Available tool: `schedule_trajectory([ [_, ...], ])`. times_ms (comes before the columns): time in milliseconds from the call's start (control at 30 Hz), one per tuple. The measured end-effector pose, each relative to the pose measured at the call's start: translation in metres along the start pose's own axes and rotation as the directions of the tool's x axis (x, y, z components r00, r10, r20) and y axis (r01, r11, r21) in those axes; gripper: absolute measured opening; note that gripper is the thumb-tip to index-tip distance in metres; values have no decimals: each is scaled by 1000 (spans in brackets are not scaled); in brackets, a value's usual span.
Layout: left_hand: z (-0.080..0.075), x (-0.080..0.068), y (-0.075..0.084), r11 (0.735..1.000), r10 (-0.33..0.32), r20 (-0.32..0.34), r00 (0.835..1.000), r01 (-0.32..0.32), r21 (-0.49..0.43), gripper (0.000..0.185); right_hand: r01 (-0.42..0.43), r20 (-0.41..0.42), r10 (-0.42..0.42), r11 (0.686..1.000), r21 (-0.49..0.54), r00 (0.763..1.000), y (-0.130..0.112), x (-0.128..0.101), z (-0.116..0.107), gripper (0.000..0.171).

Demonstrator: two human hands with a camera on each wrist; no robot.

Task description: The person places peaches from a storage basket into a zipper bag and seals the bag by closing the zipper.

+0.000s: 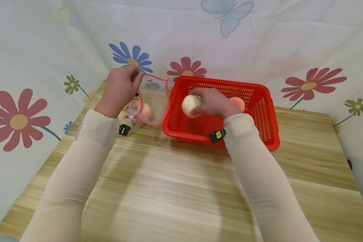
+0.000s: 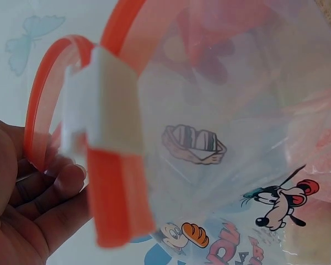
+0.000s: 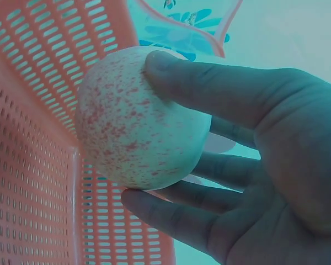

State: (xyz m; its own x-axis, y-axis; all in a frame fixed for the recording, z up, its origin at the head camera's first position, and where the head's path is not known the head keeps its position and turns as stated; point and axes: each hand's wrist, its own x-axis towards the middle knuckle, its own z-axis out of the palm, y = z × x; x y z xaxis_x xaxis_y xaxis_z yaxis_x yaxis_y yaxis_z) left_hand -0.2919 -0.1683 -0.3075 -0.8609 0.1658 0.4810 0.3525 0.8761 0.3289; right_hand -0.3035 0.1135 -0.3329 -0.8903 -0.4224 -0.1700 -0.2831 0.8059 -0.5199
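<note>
My left hand [image 1: 135, 76] pinches the top rim of a clear zip bag [image 1: 155, 97] with a red edge and holds its mouth open above the table. Peaches [image 1: 143, 111] lie at the bottom of the bag. The left wrist view shows the bag's cartoon print [image 2: 276, 204], its white slider [image 2: 107, 105] and my fingers [image 2: 49, 193] on the rim. My right hand [image 1: 201, 101] grips a pale speckled peach [image 1: 190, 105] over the left part of the red basket [image 1: 261, 111]. In the right wrist view my fingers [image 3: 220, 88] wrap around that peach [image 3: 135, 118].
Another pinkish peach [image 1: 239, 103] lies in the basket behind my right wrist. The basket stands at the back of a wooden table [image 1: 175, 188]. A flowered cloth [image 1: 260, 40] hangs behind and on both sides. The basket's mesh wall [image 3: 33, 165] is just beside the held peach.
</note>
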Motion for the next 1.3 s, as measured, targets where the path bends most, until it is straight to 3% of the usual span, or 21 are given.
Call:
schedule_trajectory([
  [700, 2, 1, -2, 1000, 28, -17, 999, -28, -10, 32, 148, -177, -129, 984, 100, 976, -18, -15, 11, 66],
  [1300, 6, 1, 2, 999, 43, 15, 999, -43, -7, 32, 307, -335, -244, 940, 149, 910, -38, -16, 27, 68],
])
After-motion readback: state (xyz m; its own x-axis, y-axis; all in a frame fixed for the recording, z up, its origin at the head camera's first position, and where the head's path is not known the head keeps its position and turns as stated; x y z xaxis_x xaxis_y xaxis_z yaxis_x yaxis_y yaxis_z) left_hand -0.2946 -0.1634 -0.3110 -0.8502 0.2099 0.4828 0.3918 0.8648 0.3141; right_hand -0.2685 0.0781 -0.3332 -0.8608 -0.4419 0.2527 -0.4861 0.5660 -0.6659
